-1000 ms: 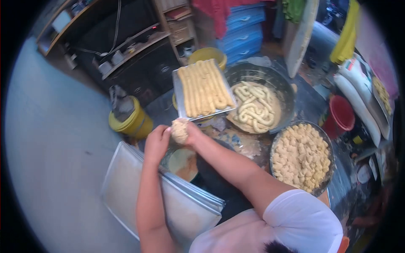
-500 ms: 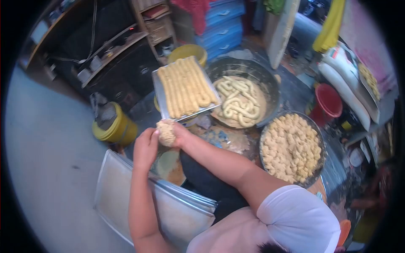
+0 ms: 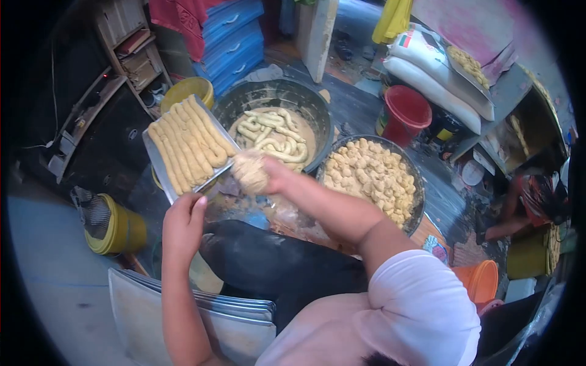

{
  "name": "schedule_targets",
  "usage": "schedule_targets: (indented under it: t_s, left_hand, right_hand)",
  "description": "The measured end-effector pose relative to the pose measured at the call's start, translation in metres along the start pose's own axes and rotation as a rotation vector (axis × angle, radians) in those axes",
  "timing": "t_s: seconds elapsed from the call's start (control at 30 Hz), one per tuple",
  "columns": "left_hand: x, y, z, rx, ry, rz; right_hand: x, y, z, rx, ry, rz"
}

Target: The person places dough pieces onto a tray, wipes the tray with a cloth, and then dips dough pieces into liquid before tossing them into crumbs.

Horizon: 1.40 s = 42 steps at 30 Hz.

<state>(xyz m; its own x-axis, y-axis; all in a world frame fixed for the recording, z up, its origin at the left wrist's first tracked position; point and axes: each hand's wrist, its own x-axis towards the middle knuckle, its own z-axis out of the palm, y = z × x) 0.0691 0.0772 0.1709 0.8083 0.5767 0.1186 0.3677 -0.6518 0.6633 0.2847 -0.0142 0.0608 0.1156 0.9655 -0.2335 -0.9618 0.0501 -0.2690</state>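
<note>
My right hand [image 3: 278,175] is closed round a pale, crumbly-coated lump of dough [image 3: 249,172], blurred by motion, beside the tray's right corner. At the tray's near edge, my left hand [image 3: 185,213] has its fingers curled and thumb up; what they grip, if anything, is hidden. The metal tray [image 3: 160,168] tilts in view, with several coated dough ropes [image 3: 189,143] side by side on it. Behind the lump, a large dark tub [image 3: 320,116] holds pale dough coils [image 3: 274,134] on brownish crumbs. Small dough pieces [image 3: 372,174] fill a round dark basin [image 3: 418,204] to the right.
Several stacked metal trays [image 3: 238,332] lean beside my leg. Yellow buckets [image 3: 128,229] stand left and behind the tray. A red bucket [image 3: 408,110], white sacks [image 3: 436,79] and an orange bucket [image 3: 482,277] are on the right. Another person's arm [image 3: 510,226] shows at far right.
My hands have parted: the right has moved rightward with the lump, toward the tub, while the left is now at the tray's near edge. The whole view has swung right.
</note>
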Motion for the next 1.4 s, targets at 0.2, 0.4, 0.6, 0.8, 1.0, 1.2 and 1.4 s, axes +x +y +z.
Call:
schedule_targets:
  t_s: [0.2,0.4,0.6,0.8,1.0,1.2,1.4]
  left_hand:
    - [0.023,0.063,0.054,0.026,-0.422,0.313]
    - [0.027,0.112,0.116,0.023,-0.755,0.530]
    - [0.029,0.105,0.124,0.040,-0.787,0.525]
    - [0.027,0.106,0.128,0.067,-0.750,0.497]
    - [0.022,0.104,0.138,0.078,-0.820,0.542]
    - [0.024,0.100,0.140,-0.001,-0.776,0.533]
    - [0.028,0.096,0.136,-0.003,-0.746,0.522]
  right_hand:
    - [-0.151,-0.136,-0.087,-0.221,0.129,-0.103]
    - [-0.299,-0.168,-0.151,-0.713,0.879,-0.217]
    - [-0.409,-0.189,-0.256,-0.763,1.176,-0.188]
    - [-0.417,-0.197,-0.271,-0.589,1.310,-0.203]
    - [-0.452,-0.290,-0.390,-0.780,1.522,-0.672]
    - [-0.416,-0.332,-0.347,-0.653,1.291,-0.585]
    - [-0.337,-0.294,-0.202,-0.556,1.086,-0.762]
